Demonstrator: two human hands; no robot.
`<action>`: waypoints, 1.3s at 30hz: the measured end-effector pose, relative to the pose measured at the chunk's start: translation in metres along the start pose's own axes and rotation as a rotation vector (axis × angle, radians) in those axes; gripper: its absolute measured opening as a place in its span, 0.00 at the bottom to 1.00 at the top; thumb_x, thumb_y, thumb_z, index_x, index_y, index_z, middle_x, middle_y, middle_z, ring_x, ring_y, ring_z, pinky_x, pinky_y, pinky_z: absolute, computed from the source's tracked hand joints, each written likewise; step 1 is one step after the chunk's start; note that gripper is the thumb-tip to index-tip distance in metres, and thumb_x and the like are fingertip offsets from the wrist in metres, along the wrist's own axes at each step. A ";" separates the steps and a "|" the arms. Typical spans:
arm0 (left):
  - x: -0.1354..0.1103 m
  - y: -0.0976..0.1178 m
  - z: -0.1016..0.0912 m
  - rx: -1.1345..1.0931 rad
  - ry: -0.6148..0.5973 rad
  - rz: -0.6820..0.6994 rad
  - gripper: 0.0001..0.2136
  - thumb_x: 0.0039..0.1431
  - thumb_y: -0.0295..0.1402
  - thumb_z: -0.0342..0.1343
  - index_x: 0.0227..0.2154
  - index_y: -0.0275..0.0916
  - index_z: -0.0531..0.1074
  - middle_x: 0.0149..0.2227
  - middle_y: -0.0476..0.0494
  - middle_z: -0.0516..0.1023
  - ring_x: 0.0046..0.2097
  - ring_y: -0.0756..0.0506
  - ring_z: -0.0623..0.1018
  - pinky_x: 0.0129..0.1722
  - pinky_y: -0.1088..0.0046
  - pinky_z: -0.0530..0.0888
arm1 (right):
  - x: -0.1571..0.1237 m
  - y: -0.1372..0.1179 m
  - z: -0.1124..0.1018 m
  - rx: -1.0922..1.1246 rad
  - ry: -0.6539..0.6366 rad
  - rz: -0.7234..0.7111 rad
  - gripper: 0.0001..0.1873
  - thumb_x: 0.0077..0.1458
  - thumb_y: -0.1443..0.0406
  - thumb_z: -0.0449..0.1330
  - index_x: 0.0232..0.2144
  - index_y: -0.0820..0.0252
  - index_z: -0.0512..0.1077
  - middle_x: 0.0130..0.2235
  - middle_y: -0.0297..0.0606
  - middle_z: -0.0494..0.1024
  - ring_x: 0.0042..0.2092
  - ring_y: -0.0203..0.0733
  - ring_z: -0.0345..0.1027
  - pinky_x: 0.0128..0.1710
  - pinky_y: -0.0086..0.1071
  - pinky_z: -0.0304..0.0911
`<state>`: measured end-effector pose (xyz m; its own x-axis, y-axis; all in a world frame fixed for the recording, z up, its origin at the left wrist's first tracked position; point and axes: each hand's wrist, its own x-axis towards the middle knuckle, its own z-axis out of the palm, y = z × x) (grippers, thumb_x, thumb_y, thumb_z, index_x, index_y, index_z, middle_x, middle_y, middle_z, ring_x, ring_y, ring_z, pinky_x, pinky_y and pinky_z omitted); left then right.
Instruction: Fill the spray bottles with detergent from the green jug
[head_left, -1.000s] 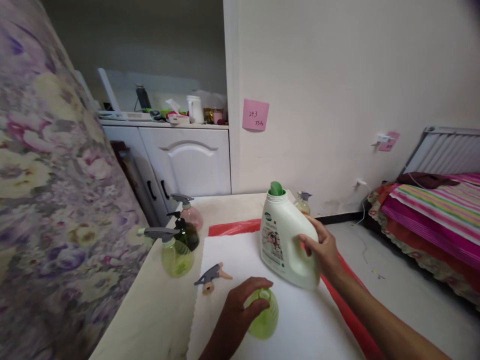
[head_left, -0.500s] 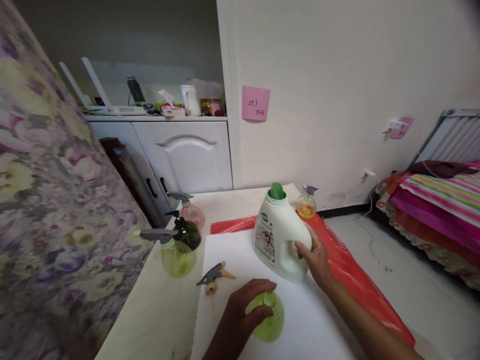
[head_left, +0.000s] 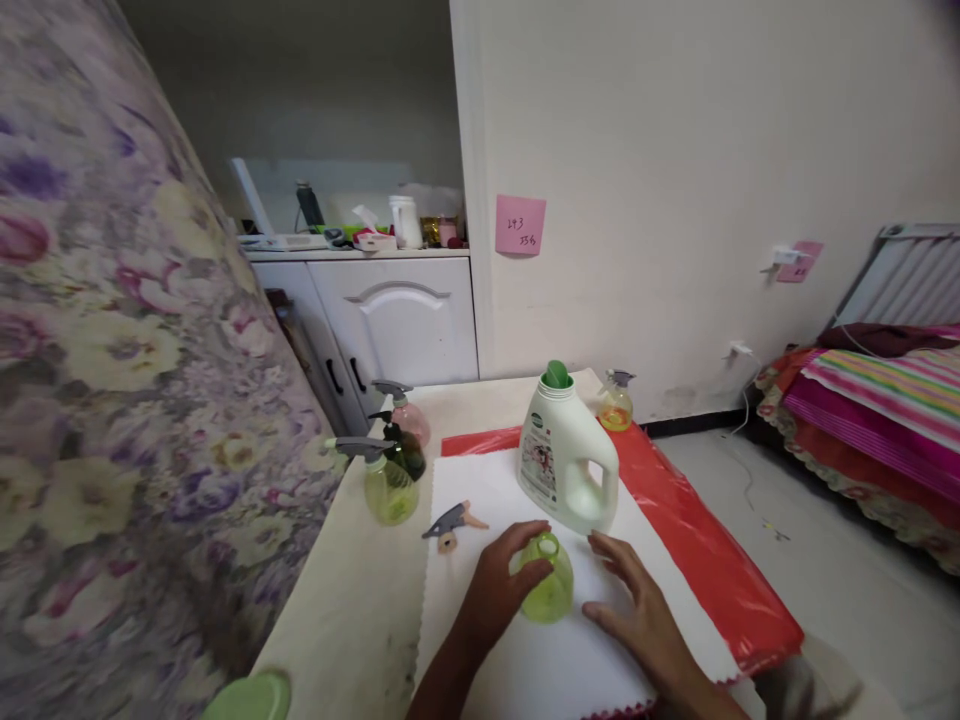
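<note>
My left hand (head_left: 510, 580) is wrapped round the upper side of a green translucent spray bottle (head_left: 551, 590), whose neck is bare and uncapped. Just right of that bottle, my right hand (head_left: 630, 600) is open, fingers spread and holding nothing. Behind both hands stands a large pale green detergent jug (head_left: 559, 455), upright, with a darker green piece (head_left: 556, 375) in its mouth. A grey and peach spray head (head_left: 454, 525) lies on the white sheet (head_left: 487, 640), left of the green bottle.
Along the table's left side stand a yellow-green spray bottle (head_left: 391, 495), a dark pump bottle (head_left: 409, 455) and a pink spray bottle (head_left: 412, 420). A spray bottle with orange liquid (head_left: 615, 412) stands back right. Red plastic (head_left: 690, 530) lies under the sheet. A floral curtain (head_left: 150, 400) hangs left.
My right hand has let go of the jug's handle and moved down beside the green bottle. My left hand still holds that bottle. The view has shifted left.
</note>
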<state>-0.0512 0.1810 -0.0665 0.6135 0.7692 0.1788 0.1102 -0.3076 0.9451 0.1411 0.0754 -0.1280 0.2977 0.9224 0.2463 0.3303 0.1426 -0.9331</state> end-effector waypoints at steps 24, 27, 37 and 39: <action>-0.018 -0.043 -0.065 0.759 0.425 -0.631 0.15 0.58 0.47 0.45 0.33 0.41 0.67 0.34 0.36 0.81 0.39 0.35 0.79 0.36 0.65 0.69 | 0.000 0.008 0.051 0.039 -0.097 -0.054 0.40 0.43 0.68 0.66 0.59 0.50 0.58 0.60 0.41 0.65 0.62 0.53 0.56 0.63 0.50 0.50; -0.006 -0.044 -0.063 0.802 0.422 -0.664 0.18 0.57 0.49 0.45 0.35 0.38 0.68 0.37 0.28 0.80 0.41 0.30 0.79 0.36 0.60 0.69 | 0.001 0.009 0.052 0.047 -0.084 -0.068 0.41 0.42 0.69 0.66 0.58 0.50 0.59 0.59 0.41 0.66 0.62 0.54 0.56 0.63 0.51 0.50; -0.003 -0.048 -0.078 0.615 0.467 -0.595 0.14 0.58 0.45 0.46 0.24 0.42 0.63 0.21 0.47 0.74 0.27 0.43 0.76 0.28 0.70 0.68 | 0.003 0.012 0.054 0.049 -0.071 -0.069 0.44 0.38 0.72 0.67 0.58 0.49 0.59 0.59 0.40 0.65 0.62 0.53 0.57 0.63 0.50 0.51; -0.007 -0.043 -0.079 0.392 0.510 -0.535 0.18 0.59 0.48 0.43 0.23 0.41 0.64 0.17 0.52 0.69 0.19 0.49 0.69 0.22 0.74 0.65 | 0.003 0.014 0.054 0.046 -0.074 -0.070 0.46 0.37 0.72 0.67 0.59 0.49 0.58 0.60 0.41 0.65 0.62 0.54 0.56 0.63 0.51 0.50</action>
<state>-0.1215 0.2332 -0.0864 -0.0178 0.9969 -0.0765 0.6075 0.0715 0.7911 0.0981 0.0994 -0.1544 0.2073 0.9334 0.2927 0.3062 0.2223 -0.9257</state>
